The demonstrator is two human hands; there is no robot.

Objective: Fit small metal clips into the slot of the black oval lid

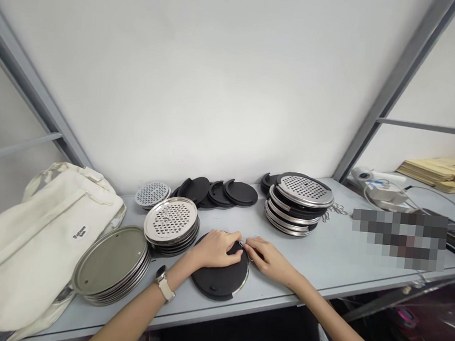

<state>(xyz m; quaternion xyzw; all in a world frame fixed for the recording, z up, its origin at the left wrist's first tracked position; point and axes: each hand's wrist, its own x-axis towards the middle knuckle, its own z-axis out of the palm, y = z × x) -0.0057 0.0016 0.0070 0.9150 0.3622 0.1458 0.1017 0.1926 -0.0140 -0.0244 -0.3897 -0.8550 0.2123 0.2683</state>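
A black round disc (217, 284) with a silvery rim showing at its right lies flat near the table's front edge. My left hand (220, 249) rests across its top, thumb and index finger closing on a small shiny metal piece (242, 243) at the far right rim. From the right, my right hand (265, 256) pinches at the same metal piece, which the fingers partly cover. Behind my left hand stands a stack of perforated metal grater discs (171, 219). A taller stack of grater discs and black rings (303, 190) stands behind my right hand.
Olive-green round plates (111, 261) are stacked at the left, beside a cream bag (41, 244). Several black covers (241, 193) and a pale perforated disc (152, 194) lie by the wall. Small metal hooks (338, 209), cables and a white device (387, 192) are at the right.
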